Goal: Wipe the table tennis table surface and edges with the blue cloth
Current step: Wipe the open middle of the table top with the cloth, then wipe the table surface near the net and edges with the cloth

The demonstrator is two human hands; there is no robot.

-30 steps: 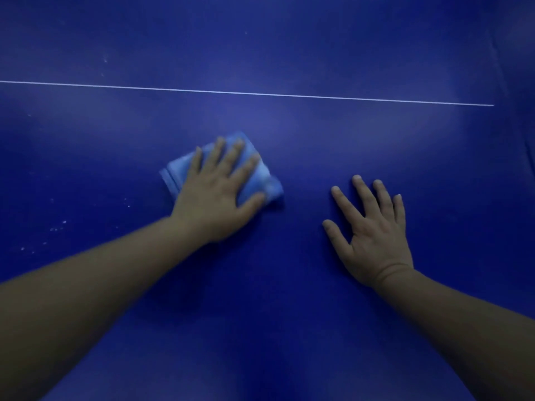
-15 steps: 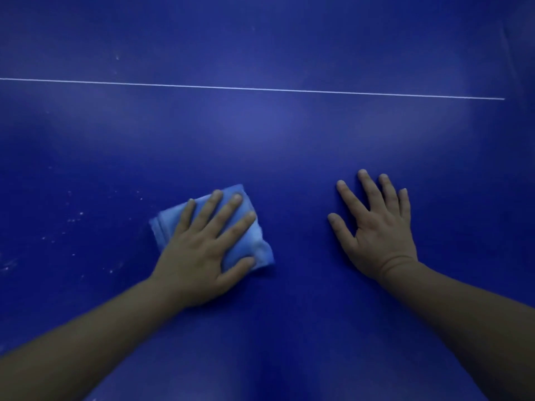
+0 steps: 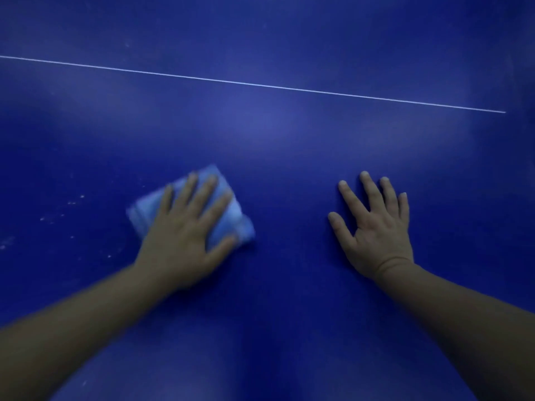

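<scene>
Head view, looking down along two bare forearms that reach forward over a dark blue worktop. Both hands lie palm down, well apart, with straight, spread fingers. The right hand rests flat on the bare surface and holds nothing. The left hand presses on a folded blue cloth, which lies flat on the worktop left of centre; the fingers cover most of it rather than curl round it, and its edges show blurred past the fingertips and thumb. The cloth looks light, soft and limp, likely to bunch or slip out from under a loose palm on this smooth surface. It probably handles best pinned under the whole flat hand at its middle, with even pressure. To the left of the cloth, pale specks dot the surface. Farther off, a thin white line crosses the worktop from left to right. No edge of the worktop is in sight.
</scene>
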